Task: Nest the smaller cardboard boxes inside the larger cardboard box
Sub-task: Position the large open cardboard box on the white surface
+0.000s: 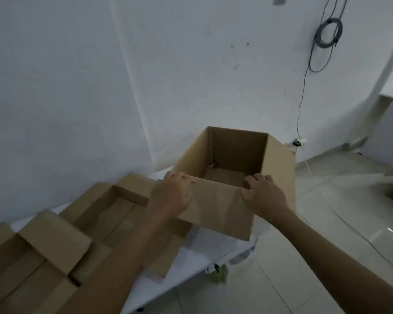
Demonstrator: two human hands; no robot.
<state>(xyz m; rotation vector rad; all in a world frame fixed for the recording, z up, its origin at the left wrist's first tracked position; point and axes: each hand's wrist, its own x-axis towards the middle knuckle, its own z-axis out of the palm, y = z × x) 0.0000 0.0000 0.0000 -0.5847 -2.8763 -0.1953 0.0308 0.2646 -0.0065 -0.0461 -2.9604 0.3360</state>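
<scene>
Both hands grip near wall of open cardboard box point(222, 207), tilted off the white table point(191, 268).

Left hand point(171, 194) and right hand point(264, 196) hook fingers, slightly spread, over the near rim, thumbs outside, one near each corner; likely for even control while steering the opening. Box looks empty beyond the fingertips. Shallower open cardboard box point(114, 211) and a blurred one point(32, 257) lie below-left of the left fingers, not nested yet.
</scene>
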